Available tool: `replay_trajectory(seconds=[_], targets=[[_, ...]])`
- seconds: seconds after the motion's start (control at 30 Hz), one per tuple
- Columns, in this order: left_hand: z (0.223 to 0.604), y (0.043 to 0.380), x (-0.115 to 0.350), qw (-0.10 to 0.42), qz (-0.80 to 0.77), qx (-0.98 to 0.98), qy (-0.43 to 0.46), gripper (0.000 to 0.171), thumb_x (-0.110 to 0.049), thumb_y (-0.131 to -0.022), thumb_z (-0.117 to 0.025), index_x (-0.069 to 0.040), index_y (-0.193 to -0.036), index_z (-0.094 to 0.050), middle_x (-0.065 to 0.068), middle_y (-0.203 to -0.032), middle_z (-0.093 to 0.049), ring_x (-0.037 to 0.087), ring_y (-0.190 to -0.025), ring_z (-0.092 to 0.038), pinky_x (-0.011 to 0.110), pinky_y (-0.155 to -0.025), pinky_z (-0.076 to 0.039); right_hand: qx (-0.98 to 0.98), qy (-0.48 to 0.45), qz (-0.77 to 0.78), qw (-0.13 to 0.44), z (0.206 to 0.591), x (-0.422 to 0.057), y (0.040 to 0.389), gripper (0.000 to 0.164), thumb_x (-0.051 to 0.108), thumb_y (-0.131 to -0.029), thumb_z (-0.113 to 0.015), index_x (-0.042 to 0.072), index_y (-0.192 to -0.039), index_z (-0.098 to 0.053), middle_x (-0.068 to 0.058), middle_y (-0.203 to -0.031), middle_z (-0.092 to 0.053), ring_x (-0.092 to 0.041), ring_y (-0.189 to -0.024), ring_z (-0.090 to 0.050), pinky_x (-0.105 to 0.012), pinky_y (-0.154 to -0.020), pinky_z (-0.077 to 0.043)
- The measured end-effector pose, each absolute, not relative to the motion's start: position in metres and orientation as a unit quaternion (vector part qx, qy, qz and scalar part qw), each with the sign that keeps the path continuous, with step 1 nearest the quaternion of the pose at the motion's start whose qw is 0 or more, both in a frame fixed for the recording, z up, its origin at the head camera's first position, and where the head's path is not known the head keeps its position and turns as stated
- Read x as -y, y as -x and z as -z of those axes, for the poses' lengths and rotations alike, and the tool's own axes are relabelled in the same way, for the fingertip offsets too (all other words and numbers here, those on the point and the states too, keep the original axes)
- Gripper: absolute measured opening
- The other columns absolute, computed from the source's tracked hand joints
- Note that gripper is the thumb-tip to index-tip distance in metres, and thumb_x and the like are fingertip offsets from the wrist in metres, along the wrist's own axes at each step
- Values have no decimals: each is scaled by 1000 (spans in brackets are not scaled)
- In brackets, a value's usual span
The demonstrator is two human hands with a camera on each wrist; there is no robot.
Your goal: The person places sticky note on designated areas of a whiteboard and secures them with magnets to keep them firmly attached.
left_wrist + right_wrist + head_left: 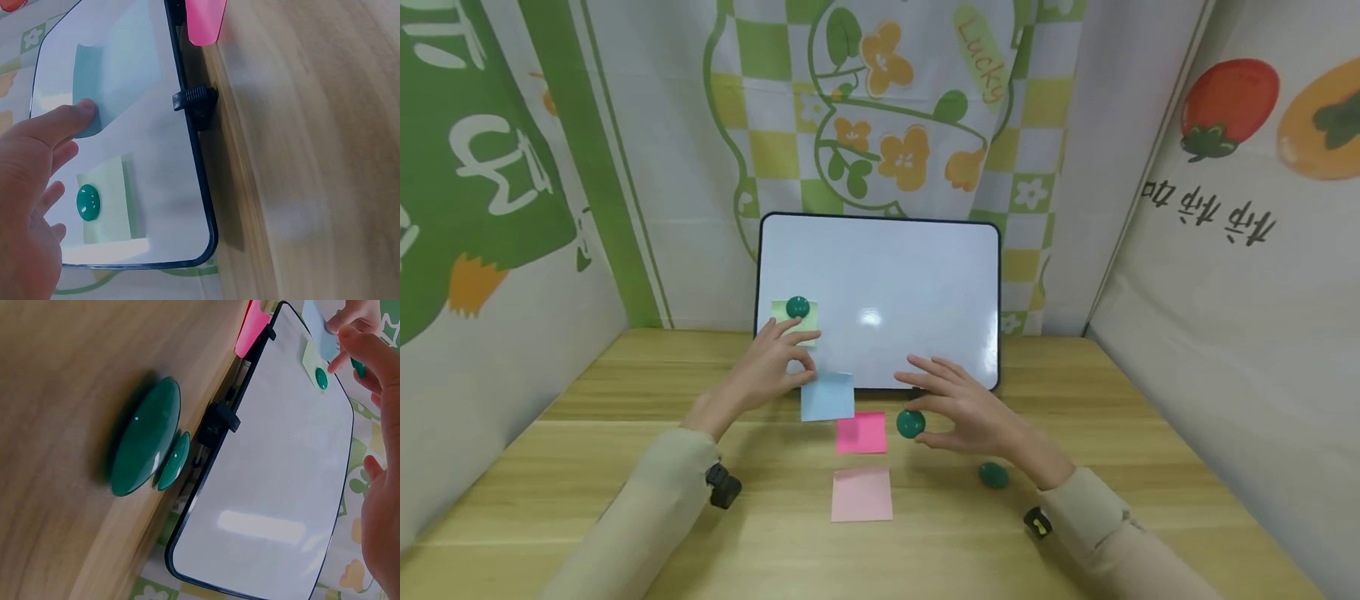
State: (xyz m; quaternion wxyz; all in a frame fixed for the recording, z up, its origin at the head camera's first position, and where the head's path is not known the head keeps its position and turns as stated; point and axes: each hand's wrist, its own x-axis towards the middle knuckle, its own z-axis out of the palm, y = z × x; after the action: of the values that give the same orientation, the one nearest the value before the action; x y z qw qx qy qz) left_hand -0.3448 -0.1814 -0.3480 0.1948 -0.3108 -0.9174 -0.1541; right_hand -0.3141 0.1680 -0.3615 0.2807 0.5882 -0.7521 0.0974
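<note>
My left hand (769, 362) pinches a light blue sticky note (828, 397) by its top left corner, in front of the whiteboard (880, 283). Between the thumb and fingers of my right hand (973, 412) is a round green magnet (911, 424), lower and to the right of the blue note. At the board's left side, a pale green sticky note (106, 206) sits under another green magnet (88, 202). In the right wrist view, a large-looking green magnet (147, 437) and a smaller-looking green one (174, 461) lie on the table.
A bright pink sticky note (871, 433) and a light pink one (862, 495) lie on the wooden table (625, 500), in front of the board. Black clips (195, 99) stand at the board's lower edge. Patterned cloth (910, 108) hangs behind it.
</note>
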Motion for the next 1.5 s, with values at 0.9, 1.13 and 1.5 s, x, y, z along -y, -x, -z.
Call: replay_trajectory(seconds=[0.9,1.13,1.5], targets=[[327,367,160,217,146,920,292,8,-23,-87,-78,-15,-84,-77,10,-145,-56,39,-146,-32,65,-121,-10,735,-544,-112,389,358,-142,344,48,25,-73,-88,9,-115,-73,-16,-146,-52,-37,-141,-41,-57,-112,-37],[327,372,159,223,154,918,290,10,-23,-87,-77,-13,-85,-78,12,-145,-56,39,-147,-32,65,-122,-10,739,-534,-124,391,357,-134,355,47,28,-75,-87,8,-116,-72,-17,-147,-51,-36,-142,-41,-56,-115,-35],[325,381,156,227,153,923,271,10,-23,-85,-79,-12,-84,-79,11,-145,-56,37,-148,-30,64,-122,-10,747,-515,-155,391,349,-118,374,44,22,-77,-87,5,-114,-72,-19,-147,-51,-37,-141,-41,-59,-112,-38]])
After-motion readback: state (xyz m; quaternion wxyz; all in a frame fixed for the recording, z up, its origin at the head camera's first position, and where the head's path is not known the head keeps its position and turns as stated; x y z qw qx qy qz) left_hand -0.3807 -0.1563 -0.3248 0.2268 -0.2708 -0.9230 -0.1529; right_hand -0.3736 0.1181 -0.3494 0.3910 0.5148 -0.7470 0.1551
